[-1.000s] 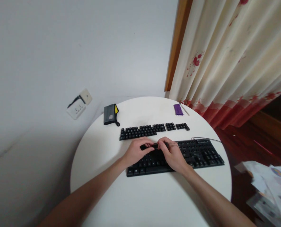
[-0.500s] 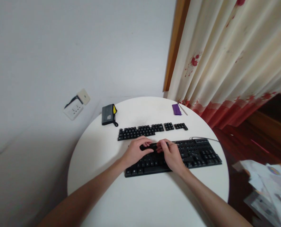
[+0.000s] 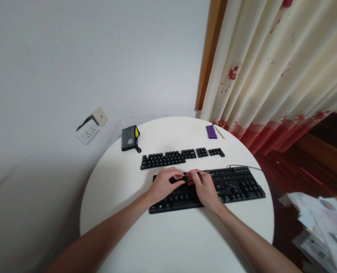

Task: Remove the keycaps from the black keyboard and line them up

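Note:
A black keyboard (image 3: 182, 204) lies across the white round table, with both hands over its left and middle part. My left hand (image 3: 164, 184) is closed in a pinch, a small black keycap (image 3: 183, 178) between thumb and fingertips. Close beside it, fingertips nearly meeting, my right hand (image 3: 205, 187) is closed round a thin tool that looks like a wire keycap puller (image 3: 209, 172); most of it is hidden by the fingers. Several loose black keycaps (image 3: 164, 160) lie in rows behind the keyboard. In its upper left part, many keys are hidden by my hands.
At the table's (image 3: 157, 246) back left lies a grey pouch (image 3: 128, 138) with a yellow patch. A purple cloth piece (image 3: 211, 132) and a thin pale stick (image 3: 219, 132) lie back right. The keyboard's cable (image 3: 246, 167) runs off the right edge. Papers (image 3: 324, 223) are piled beyond.
My left fingers have closed in and now pinch the keycap near the right fingertips. My right hand has shifted slightly. The keyboard and the keycap rows stay in place.

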The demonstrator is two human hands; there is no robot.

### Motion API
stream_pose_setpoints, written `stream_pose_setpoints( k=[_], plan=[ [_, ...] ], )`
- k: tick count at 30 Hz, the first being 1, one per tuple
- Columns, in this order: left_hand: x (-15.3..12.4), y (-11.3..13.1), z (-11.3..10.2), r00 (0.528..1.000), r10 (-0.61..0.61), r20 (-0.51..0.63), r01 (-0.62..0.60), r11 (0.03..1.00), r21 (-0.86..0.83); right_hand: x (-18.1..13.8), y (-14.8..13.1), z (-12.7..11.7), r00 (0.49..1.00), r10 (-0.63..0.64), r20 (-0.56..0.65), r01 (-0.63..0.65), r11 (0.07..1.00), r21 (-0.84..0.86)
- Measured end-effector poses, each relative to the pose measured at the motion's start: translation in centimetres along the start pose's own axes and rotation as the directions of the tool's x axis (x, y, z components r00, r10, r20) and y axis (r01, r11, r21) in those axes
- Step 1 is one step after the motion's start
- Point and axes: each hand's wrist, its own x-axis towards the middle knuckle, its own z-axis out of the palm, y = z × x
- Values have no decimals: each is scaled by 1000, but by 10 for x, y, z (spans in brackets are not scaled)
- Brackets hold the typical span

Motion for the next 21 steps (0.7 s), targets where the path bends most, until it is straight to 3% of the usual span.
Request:
stream_pose_setpoints(
  k=[7, 21],
  plan=[
    [-1, -1, 2, 1000, -4, 20, 4, 1000, 20, 1, 0, -1, 999, -3, -39, 2, 999, -50],
    [1, 0, 0, 997, -67, 32, 67, 998, -5, -3, -3, 1, 999, -38, 4, 38, 996, -84]
  ],
)
